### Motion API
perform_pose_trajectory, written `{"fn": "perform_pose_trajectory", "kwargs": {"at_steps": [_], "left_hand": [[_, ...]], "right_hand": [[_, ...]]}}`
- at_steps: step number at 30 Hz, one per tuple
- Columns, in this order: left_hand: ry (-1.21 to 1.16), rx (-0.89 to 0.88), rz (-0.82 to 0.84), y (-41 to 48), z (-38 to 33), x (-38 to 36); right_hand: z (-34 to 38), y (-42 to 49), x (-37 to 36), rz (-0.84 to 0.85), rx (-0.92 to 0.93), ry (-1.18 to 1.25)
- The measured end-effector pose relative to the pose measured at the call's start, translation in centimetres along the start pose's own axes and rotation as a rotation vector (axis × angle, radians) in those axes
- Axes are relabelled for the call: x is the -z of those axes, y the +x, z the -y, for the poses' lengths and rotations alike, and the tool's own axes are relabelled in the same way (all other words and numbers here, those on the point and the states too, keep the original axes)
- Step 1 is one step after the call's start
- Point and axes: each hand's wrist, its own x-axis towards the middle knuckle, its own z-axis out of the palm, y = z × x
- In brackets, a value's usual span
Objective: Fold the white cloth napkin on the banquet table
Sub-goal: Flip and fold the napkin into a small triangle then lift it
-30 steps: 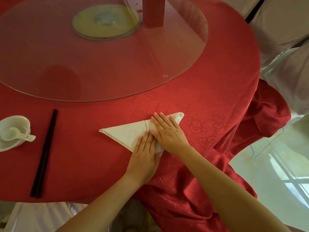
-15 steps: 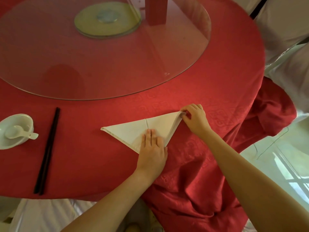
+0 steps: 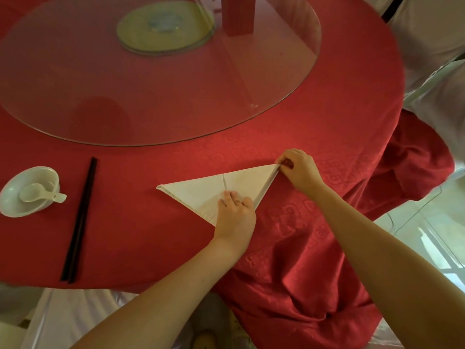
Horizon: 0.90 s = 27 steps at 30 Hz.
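While the left hand [image 3: 235, 215] lay palm-down on the lower point of the white napkin [image 3: 198, 192], pressing rather than gripping, the right hand [image 3: 299, 170] pinched the napkin's right corner between thumb and fingertips. The napkin sat as a flat triangle on the table [image 3: 125, 248], near its front edge, with a centre seam running down to the left fingers.

The step looked like drawing that corner taut to true the edge. It would go best with the left hand bearing down as the anchor and the right pulling low along the fold line, so the layers did not slide apart.

The red tablecloth [image 3: 302, 285] was smooth under the napkin but bunched where it hung. To the left lay black chopsticks [image 3: 79, 220] and a white bowl [image 3: 15, 207] holding a spoon [image 3: 37, 193]. Beyond them, a glass turntable [image 3: 276, 96] carried a red box [image 3: 237, 16]. White-covered chairs [image 3: 427, 34] stood at the right.
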Motion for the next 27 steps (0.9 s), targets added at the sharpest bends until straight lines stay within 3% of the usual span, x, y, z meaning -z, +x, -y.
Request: {"fn": "perform_pose_trajectory", "kwargs": {"at_steps": [12,14,16,18,27], "left_hand": [[-0.135,0.022,-0.097,-2.3,-1.3,-2.1],[-0.171,0.014,-0.111,-2.5,-1.4,-2.6],[-0.227,0.027,-0.113,-2.7,-1.7,-3.1],[-0.305,0.045,-0.131,-2.8,-1.9,-3.5],[-0.528,-0.012,-0.059,-3.4,-1.7,-3.3]], "right_hand": [[1.9,-2.0,-0.1,-0.124,-0.03,-0.078],[4.1,-2.2,-1.5,-0.018,0.143,-0.144],[5.8,-2.8,-3.9,0.224,0.299,-0.239],[5.6,-3.4,-5.6,0.323,0.324,-0.39],[3.3,-2.8,-5.7,0.226,0.264,-0.596]]}}
